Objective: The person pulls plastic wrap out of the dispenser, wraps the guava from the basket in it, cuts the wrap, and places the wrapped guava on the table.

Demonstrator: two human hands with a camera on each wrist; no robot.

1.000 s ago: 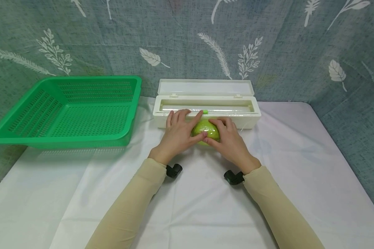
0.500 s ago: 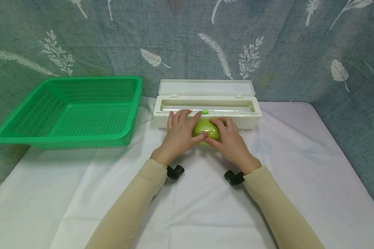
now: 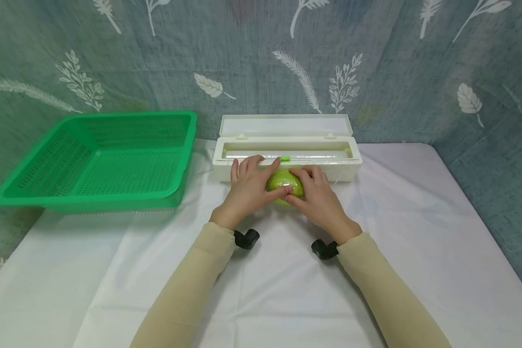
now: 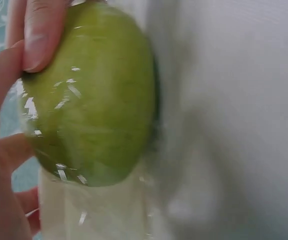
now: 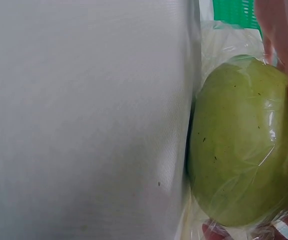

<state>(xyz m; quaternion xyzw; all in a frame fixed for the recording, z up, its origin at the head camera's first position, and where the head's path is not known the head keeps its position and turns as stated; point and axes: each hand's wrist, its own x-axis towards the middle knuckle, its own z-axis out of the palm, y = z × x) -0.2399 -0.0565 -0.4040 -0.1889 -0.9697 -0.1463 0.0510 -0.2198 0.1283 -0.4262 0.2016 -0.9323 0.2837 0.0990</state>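
Note:
A green oval fruit (image 3: 280, 180) covered in shiny plastic wrap (image 4: 81, 215) sits against the front of a white cling-film box (image 3: 337, 173), whose lid (image 3: 287, 125) stands raised. My left hand (image 3: 247, 191) is around the fruit's left side, its thumb across the near face and its other fingers spread toward the box's front rim. With thumb and index finger my right hand (image 3: 318, 198) holds the fruit from the right. Both thumb tips meet over it. The right wrist view shows wrap loosely creased beyond the fruit's end, with small dark specks on the skin.
A green slatted basket (image 3: 122, 200) stands at the left. On the box's front edge is a small green slider (image 3: 284, 158). A white cloth (image 3: 269, 290) covers the table, and a leaf-patterned curtain (image 3: 252, 63) hangs behind it.
The head view has tilted slightly, so the scene sits a little lower. Both hands stay on the wrapped green fruit with hardly any movement.

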